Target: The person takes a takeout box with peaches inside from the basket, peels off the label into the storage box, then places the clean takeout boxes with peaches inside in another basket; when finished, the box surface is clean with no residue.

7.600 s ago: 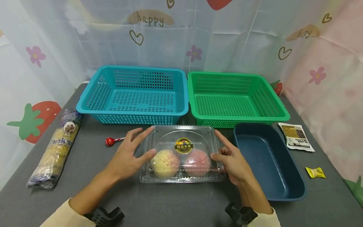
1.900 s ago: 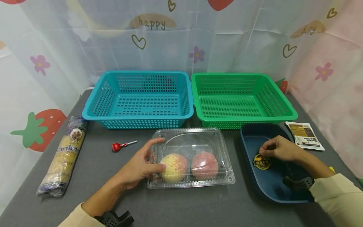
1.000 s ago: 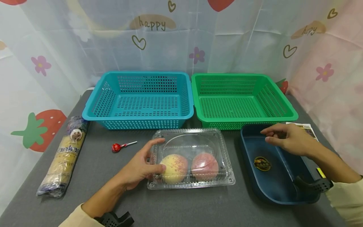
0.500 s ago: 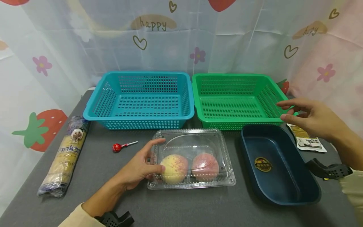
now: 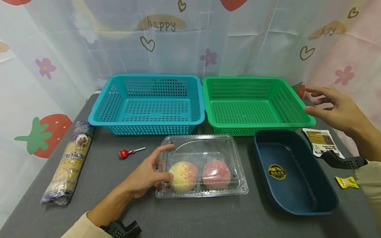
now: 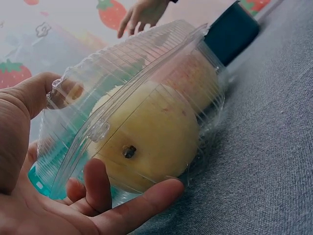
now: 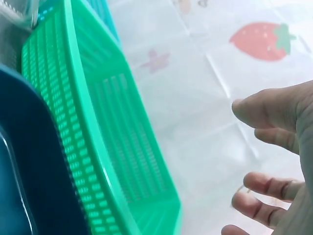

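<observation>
A clear plastic fruit box [image 5: 205, 145] with its lid down lies at the table's middle. Inside it are a yellow fruit with red specks [image 5: 183, 177] and a pink one [image 5: 216, 174]. My left hand [image 5: 146, 177] holds the box by its left end; up close, the thumb [image 6: 63, 90] is against the lid edge and the fingers lie beside the box. Over the table's right side, my right hand [image 5: 336, 107] hovers by the green basket [image 5: 300, 123], fingers loosely bent around nothing. A round black-and-gold label [image 5: 277, 172] lies in the navy tub [image 5: 300, 195].
A blue basket [image 5: 148, 123] stands at the back left, against the green one. At left lie a long plastic-wrapped pack [image 5: 69, 165] and a red lollipop [image 5: 123, 154]. A flat brown-and-white packet [image 5: 322, 141] and a yellow-wrapped candy [image 5: 347, 182] are at right.
The label, on the box lid at first, now lies in the navy tub. My right hand let go of it and rose to the back right. The left hand stays on the box.
</observation>
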The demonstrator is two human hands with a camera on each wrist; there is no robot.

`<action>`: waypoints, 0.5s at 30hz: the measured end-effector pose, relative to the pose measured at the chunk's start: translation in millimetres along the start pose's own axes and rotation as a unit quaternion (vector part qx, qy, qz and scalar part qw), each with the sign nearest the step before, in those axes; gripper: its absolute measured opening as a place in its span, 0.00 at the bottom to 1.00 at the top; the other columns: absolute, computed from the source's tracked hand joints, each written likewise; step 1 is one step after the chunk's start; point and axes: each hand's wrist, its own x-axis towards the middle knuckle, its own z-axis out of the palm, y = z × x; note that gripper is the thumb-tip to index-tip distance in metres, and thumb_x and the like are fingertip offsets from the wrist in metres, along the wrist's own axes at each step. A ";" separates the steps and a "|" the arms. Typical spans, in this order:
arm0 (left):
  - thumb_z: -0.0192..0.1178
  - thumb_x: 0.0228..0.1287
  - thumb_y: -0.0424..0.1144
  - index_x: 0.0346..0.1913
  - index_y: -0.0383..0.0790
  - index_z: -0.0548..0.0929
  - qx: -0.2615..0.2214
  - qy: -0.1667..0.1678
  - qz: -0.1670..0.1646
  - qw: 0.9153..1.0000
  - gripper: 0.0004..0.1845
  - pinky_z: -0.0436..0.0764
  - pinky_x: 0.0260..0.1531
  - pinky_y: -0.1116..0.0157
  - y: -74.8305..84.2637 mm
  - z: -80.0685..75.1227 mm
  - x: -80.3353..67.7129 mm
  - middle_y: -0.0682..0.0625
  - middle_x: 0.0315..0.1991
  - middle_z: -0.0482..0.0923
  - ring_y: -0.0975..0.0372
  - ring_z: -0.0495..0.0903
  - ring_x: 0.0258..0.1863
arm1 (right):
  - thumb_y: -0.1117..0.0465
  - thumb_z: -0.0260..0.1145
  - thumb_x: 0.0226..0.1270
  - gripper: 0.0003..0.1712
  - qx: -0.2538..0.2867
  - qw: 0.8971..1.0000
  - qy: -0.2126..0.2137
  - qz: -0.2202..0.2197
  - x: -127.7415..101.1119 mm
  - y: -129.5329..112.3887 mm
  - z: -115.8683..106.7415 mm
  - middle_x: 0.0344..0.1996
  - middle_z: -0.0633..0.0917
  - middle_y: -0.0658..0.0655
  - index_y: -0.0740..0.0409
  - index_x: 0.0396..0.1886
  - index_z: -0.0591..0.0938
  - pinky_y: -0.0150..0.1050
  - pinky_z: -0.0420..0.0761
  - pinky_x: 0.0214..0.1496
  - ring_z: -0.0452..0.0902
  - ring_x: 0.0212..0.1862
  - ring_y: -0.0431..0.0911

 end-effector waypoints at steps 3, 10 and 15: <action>0.69 0.50 0.28 0.72 0.55 0.60 -0.002 -0.003 0.002 1.000 0.47 0.78 0.24 0.62 0.0 0.3 0.8 0.26 0.56 0.56 0.51 0.72 0.33 | 0.56 0.64 0.68 0.38 0.004 1.000 -0.005 0.012 2.7 7.0 0.7 0.64 0.65 0.69 0.54 0.74 0.62 0.57 0.69 0.44 0.62 0.57 0.67; 0.69 0.50 0.27 0.72 0.55 0.61 -0.003 -0.005 0.003 1.000 0.46 0.79 0.27 0.59 0.0 -0.6 2.0 0.27 0.60 0.53 0.47 0.71 0.40 | 0.56 0.65 0.67 0.39 0.018 0.999 -0.043 0.012 9.8 29.0 6.5 0.69 0.60 0.68 0.57 0.74 0.60 0.73 0.62 0.49 0.58 0.62 0.73; 0.68 0.50 0.27 0.72 0.54 0.60 -0.006 0.000 -0.008 1.000 0.47 0.80 0.27 0.57 1.0 0.0 1.5 0.27 0.61 0.51 0.45 0.70 0.43 | 0.55 0.66 0.66 0.41 0.009 0.996 -0.089 0.008 14.0 42.6 11.8 0.75 0.49 0.63 0.60 0.74 0.60 0.75 0.57 0.52 0.54 0.63 0.76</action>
